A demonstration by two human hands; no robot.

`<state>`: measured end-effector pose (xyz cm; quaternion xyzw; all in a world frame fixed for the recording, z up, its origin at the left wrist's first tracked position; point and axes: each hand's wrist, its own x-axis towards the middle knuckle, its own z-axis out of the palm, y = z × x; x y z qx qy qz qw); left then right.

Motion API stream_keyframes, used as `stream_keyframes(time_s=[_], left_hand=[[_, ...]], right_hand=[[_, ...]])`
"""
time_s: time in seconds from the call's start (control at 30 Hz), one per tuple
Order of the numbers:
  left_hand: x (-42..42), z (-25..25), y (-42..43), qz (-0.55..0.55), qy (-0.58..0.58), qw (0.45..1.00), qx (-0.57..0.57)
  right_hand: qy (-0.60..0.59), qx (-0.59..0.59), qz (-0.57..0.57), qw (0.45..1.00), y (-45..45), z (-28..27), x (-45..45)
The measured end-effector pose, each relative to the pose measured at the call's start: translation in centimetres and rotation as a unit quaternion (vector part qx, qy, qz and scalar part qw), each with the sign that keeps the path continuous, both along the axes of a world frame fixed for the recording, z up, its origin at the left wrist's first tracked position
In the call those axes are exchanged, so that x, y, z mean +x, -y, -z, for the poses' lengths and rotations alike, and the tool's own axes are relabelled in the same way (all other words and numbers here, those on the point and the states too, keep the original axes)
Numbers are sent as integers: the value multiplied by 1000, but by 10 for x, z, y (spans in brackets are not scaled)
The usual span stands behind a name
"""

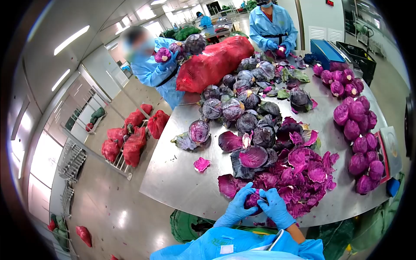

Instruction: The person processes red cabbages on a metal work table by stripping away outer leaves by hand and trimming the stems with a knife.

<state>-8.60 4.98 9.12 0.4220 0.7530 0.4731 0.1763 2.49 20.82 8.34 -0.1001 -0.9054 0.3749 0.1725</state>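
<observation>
At the near edge of the steel table (pixel 186 182), my gloved left hand (pixel 238 205) is closed around the left side of a small purple cabbage (pixel 252 200). My gloved right hand (pixel 275 208) is at the cabbage's right side, its fingers pinched on a thin tool whose shape is mostly hidden. Just beyond and to the right of both hands lies a big heap of loose purple leaves (pixel 299 173). Darker outer leaves (pixel 242 167) lie beyond my left hand. Untrimmed dark cabbages (pixel 233 109) are piled farther up the table.
Peeled cabbages (pixel 357 110) line the table's right side, beside a scale (pixel 390 147). A red mesh sack (pixel 216 60) lies at the far left. One co-worker (pixel 156 65) holds cabbages there; another person (pixel 273 28) works at the far end. Red sacks (pixel 134 143) stand left of the table.
</observation>
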Motion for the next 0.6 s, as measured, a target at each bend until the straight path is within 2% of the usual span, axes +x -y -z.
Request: stream_keyframes(time_s=[0.13,0.23,0.37,0.43,0.6], left_hand=[[1,-7,-3,8,-6,1000,16],[0,-3,-4,23,-2,999,35],[4,0,-2,31,-11,997,64],[4,10,0,20,-20,998,62],[7,8,3,4,6,995,97]], right_hand=[[53,-67,-42,995,-12,-5,-2],[50,-109,-86,989,-23,4,-7],[82,-207,-72,972,-25,0,-8],[79,-216,-56,972,-22,3,-8],[54,-123,-63,989,-15,0,-9]])
